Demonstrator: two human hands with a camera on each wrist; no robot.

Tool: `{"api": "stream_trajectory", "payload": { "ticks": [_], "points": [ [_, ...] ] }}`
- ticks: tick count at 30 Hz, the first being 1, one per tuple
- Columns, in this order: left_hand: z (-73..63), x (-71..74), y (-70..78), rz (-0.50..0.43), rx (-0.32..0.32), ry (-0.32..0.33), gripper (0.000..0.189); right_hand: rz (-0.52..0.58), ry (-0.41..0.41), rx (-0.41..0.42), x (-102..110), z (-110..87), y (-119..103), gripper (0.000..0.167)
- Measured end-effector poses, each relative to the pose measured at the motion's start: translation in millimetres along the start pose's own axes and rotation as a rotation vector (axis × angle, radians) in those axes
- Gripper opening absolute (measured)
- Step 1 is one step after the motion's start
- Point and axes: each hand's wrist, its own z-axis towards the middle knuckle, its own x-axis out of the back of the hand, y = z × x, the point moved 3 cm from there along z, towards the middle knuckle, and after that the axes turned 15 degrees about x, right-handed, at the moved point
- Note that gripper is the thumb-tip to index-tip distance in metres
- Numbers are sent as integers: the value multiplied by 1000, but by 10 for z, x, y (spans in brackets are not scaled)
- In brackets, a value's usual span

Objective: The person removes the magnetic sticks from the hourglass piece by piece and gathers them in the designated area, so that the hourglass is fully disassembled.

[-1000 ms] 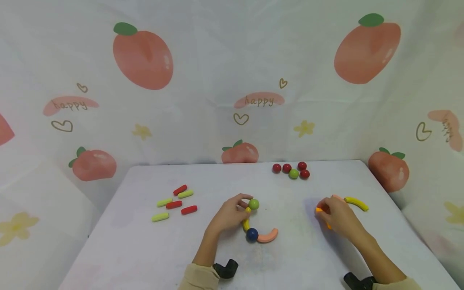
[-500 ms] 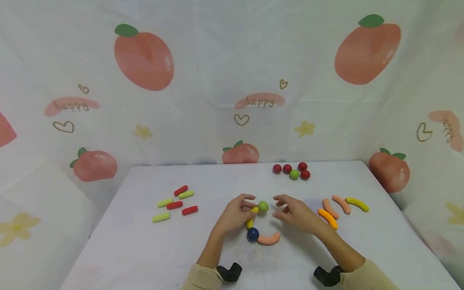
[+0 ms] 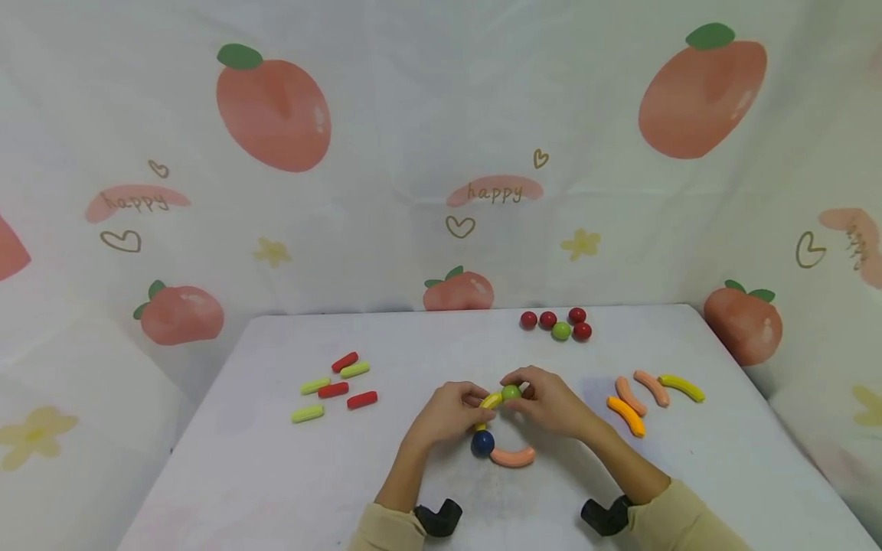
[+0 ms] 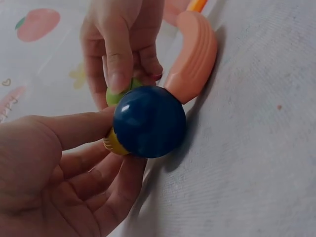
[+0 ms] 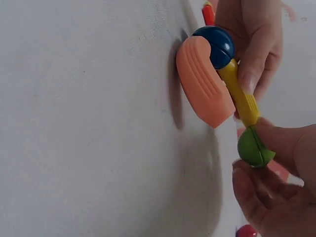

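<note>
At the middle of the table my left hand (image 3: 446, 415) pinches a yellow curved stick (image 5: 241, 96) between thumb and fingers. One end of the stick meets a dark blue ball (image 4: 149, 122); a salmon-coloured ribbed curved stick (image 4: 193, 57) extends from that ball. My right hand (image 3: 551, 403) pinches a green ball (image 5: 255, 146) with a groove across it, right at the stick's other end. In the left wrist view the blue ball hides most of the yellow stick and part of the green ball.
Several red balls (image 3: 582, 331) and another green ball (image 3: 561, 331) sit at the back. To the right lie salmon curved sticks (image 3: 651, 388), an orange one (image 3: 626, 417) and a yellow one (image 3: 682, 387). Short red rods (image 3: 362, 400) and light green rods (image 3: 307, 413) lie left on the white table (image 3: 227, 474).
My right hand has come left from the orange stick at the right to the green ball and now pinches it. The yellow stick and green ball have shifted slightly right.
</note>
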Motion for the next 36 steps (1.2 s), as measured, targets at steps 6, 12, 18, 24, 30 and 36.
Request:
{"api": "stream_trajectory", "payload": {
  "ticks": [6,12,18,24,30,36],
  "points": [
    [1,11,-8,9,0,7,31,-147,168,-166,186,138,132,38],
    [-1,36,-21,-9,14,44,30,-190,256,-214,381,342,328,40],
    [13,18,-27,2,24,39,31,-203,296,-315,391,423,476,45],
    [11,3,-18,-9,25,1,38,-215,337,-330,376,416,511,48],
    [25,19,-15,-14,-8,-3,39,-260,253,-242,296,354,282,46],
    [35,10,-6,-32,-43,18,36,-40,6,-161,23,193,15,30]
  ]
}}
